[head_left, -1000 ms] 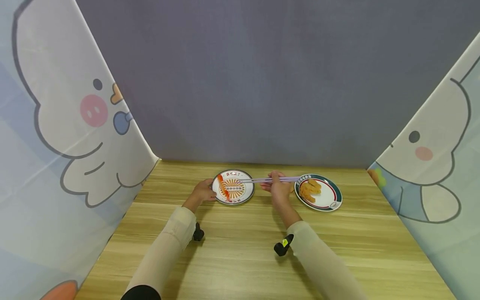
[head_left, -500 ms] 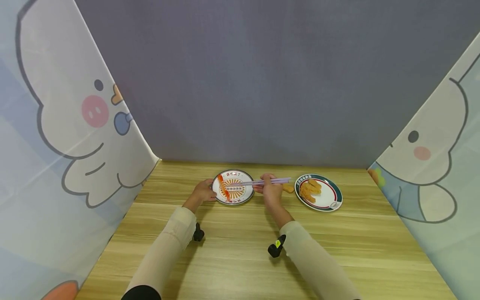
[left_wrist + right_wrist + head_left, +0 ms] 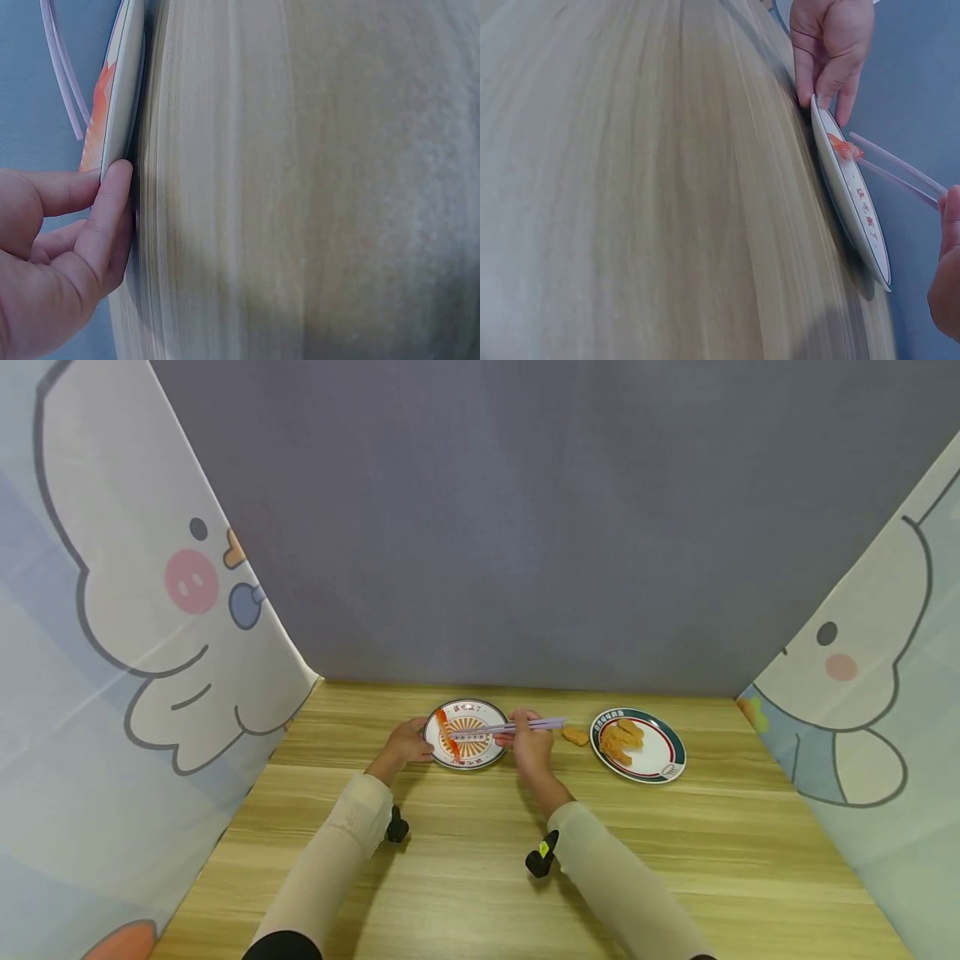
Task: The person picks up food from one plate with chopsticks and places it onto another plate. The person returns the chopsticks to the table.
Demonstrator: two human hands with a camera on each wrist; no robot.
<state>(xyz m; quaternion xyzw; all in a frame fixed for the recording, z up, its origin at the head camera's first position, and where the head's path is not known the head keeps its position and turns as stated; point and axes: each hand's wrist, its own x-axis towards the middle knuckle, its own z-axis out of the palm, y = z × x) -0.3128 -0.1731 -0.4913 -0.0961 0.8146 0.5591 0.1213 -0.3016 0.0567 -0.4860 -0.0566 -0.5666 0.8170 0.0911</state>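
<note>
My left hand (image 3: 408, 742) grips the left rim of a round white plate (image 3: 491, 749) with an orange sunburst print. In the left wrist view the thumb lies over the rim and fingers support it from below. An orange-red, shrimp-like piece (image 3: 453, 748) lies on the plate's left side. My right hand (image 3: 531, 745), at the plate's right edge, holds a pair of pale purple chopsticks (image 3: 553, 723). Their tips reach across the plate to beside the orange-red piece. Seen from the right wrist, the chopstick (image 3: 904, 161) tips are slightly spread, close over that piece.
To the right stands an oval white plate (image 3: 663, 758) with a dark green rim, bearing golden fried pieces (image 3: 621, 741). A small golden nugget (image 3: 576, 737) lies on the wooden table (image 3: 480, 860) between the plates. A grey backdrop (image 3: 510, 527) rises behind, with cartoon-printed panels at both sides.
My right hand has moved left with the chopsticks, bringing their tips across the plate to the orange-red piece. The nugget behind it has come into view. My left hand has stayed put.
</note>
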